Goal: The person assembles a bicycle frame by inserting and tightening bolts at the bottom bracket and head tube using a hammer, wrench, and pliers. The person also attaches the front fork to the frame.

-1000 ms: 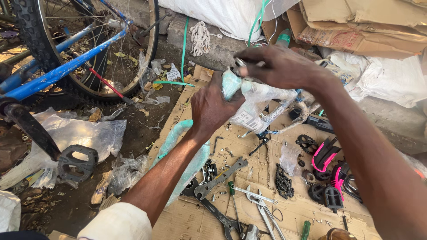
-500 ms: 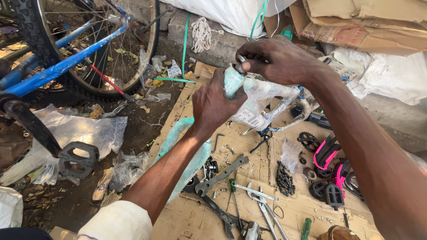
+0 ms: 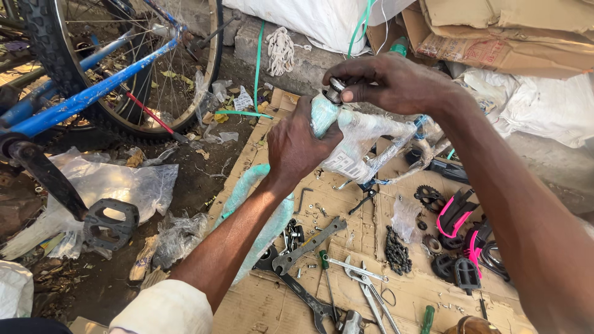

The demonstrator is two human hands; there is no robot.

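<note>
A bicycle frame wrapped in clear plastic film and pale green foam stands tilted over a sheet of cardboard. My left hand grips its head tube from the left side. My right hand sits on top of the tube, fingers pinched around a round metal ring at the tube's upper end. The foam-wrapped lower tube runs down beside my left forearm.
On the cardboard lie wrenches, pliers, a chain, sprockets and black and pink pedals. A blue bicycle with its wheel and a black pedal stands at left. Plastic scraps litter the dirt.
Both hands stay on the head tube. My right hand's fingers have shifted slightly on the ring at its top; the frame has barely moved.
</note>
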